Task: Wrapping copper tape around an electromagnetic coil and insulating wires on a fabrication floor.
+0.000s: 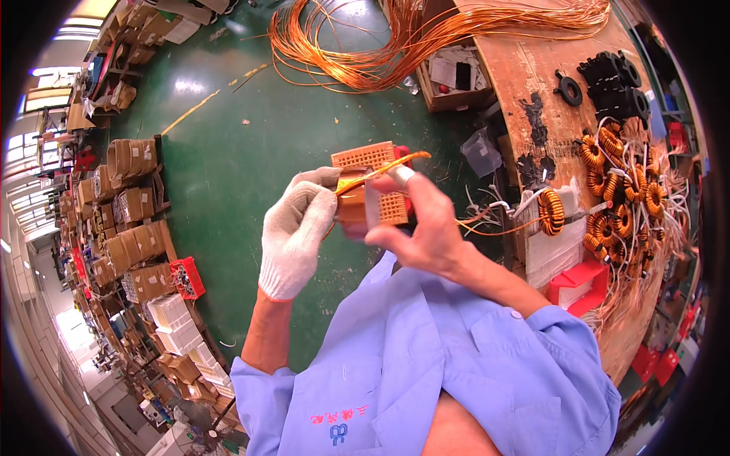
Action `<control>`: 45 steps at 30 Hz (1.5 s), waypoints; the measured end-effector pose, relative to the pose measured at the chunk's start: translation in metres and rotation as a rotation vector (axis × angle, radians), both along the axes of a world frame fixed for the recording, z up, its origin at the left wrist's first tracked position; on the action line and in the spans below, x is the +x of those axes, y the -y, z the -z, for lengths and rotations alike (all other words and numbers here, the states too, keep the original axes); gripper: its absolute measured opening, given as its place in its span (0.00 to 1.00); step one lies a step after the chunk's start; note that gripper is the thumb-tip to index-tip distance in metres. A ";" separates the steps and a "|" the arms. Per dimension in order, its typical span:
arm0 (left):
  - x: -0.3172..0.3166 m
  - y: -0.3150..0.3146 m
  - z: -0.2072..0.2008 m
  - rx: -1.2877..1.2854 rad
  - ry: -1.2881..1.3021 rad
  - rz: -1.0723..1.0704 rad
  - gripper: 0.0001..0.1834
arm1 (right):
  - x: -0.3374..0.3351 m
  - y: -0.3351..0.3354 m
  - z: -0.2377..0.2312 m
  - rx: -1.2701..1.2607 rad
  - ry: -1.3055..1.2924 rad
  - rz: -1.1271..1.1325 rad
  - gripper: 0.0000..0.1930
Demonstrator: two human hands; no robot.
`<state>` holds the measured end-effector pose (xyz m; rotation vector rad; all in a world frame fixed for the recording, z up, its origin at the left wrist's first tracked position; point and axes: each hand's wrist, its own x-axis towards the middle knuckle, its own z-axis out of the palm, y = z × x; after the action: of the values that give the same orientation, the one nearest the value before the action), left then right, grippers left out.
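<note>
My left hand (295,228), in a white knitted glove, is closed with thumb and fingers pinched on a yellow-orange bundle of copper wire (407,160). The bundle slants up to the right from those fingertips. My bare right hand (430,232) is beside it, thumb and forefinger spread apart, slightly blurred. A white wrap covers one fingertip, which is close to the wire; whether it touches is unclear. Beneath both hands is an orange-brown lattice piece (393,209) with square holes, partly hidden, with a pale strip (371,205) across it.
A large coil of copper wire (342,64) hangs over the far end of the wooden workbench (563,144). Wound ring coils (623,220), black rings (568,88) and a red bin (579,287) sit on it at right. Cardboard boxes (133,205) line the left over green floor.
</note>
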<state>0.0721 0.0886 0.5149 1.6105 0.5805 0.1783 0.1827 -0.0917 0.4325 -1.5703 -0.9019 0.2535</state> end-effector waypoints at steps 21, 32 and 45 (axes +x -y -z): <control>0.016 0.007 -0.005 0.068 -0.005 0.123 0.12 | 0.095 -0.051 -0.065 0.239 -0.779 -0.195 0.27; 0.020 0.005 -0.003 -0.178 0.037 -0.039 0.13 | 0.012 -0.009 0.005 0.004 0.050 0.018 0.43; 0.019 0.017 -0.006 0.052 0.112 0.098 0.11 | 0.094 -0.036 -0.065 0.372 -0.901 -0.186 0.27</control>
<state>0.0912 0.0711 0.5208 1.6642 0.4128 0.2106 0.2767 -0.0553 0.4974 -0.8669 -0.3412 0.8003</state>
